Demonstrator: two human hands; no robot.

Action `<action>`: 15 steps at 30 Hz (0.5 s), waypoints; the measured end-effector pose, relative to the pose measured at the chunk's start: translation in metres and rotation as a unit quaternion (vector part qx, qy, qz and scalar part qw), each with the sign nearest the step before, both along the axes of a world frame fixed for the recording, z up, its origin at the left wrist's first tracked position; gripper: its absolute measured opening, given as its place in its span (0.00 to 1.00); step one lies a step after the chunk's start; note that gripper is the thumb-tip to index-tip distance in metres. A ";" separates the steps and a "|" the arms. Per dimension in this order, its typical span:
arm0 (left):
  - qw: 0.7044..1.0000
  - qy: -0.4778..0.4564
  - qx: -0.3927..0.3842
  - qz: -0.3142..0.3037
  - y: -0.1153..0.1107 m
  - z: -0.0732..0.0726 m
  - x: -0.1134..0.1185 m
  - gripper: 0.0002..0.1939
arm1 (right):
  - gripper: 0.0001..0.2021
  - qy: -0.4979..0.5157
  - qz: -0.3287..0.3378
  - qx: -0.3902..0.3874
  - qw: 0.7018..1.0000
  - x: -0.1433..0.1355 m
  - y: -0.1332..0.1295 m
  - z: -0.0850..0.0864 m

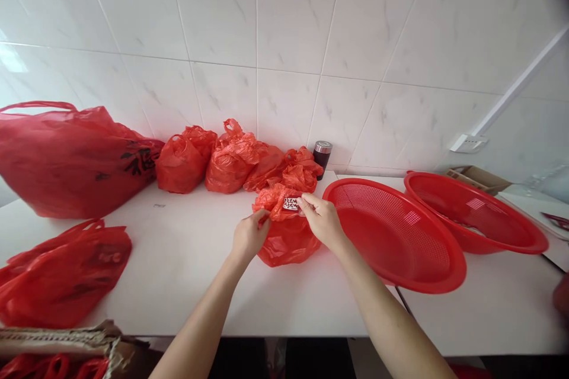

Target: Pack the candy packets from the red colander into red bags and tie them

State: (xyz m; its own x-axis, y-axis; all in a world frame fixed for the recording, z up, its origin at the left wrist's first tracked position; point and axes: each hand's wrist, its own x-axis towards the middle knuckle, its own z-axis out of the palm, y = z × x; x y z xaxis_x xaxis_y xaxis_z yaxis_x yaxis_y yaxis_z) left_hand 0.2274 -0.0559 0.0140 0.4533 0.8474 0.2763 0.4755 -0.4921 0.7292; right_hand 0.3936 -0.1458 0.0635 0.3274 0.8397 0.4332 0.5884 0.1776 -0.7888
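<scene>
- Red plastic bag (pixel 288 243): left hand (pixel 251 234) pinches mouth tightly; contents unclear.
- White-labelled red packet (pixel 291 204), above bag: right hand (pixel 320 217) pinches edge.
- Red perforated basket (pixel 386 231): right of bag.

You get a bright, soft picture, with pale glare at the far left of the wall tiles (pixel 222 18). Faint shadows lie on the white table (pixel 178 284); wide-angle distortion bends the tile lines, and the upper right corner darkens.
</scene>
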 end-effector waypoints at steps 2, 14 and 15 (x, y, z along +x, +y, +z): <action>1.000 -0.002 0.006 -0.001 0.002 0.000 0.002 0.11 | 0.20 0.017 -0.024 0.001 1.000 0.010 -0.003 -0.002; 0.998 0.004 -0.017 -0.058 -0.003 0.022 0.016 0.15 | 0.20 0.007 -0.093 0.021 0.995 0.025 -0.024 0.000; 0.997 -0.005 -0.032 -0.074 -0.006 0.024 0.017 0.19 | 0.20 -0.019 -0.098 0.011 0.995 0.025 -0.025 0.000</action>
State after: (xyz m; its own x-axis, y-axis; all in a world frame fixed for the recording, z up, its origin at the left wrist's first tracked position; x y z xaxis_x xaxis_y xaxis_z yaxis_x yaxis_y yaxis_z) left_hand 0.2446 -0.0617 0.0384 0.5720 0.7878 0.2283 0.3944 -0.5083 0.7656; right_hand 0.4186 -0.1710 0.0635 0.4664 0.7522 0.4655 0.6427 0.0734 -0.7626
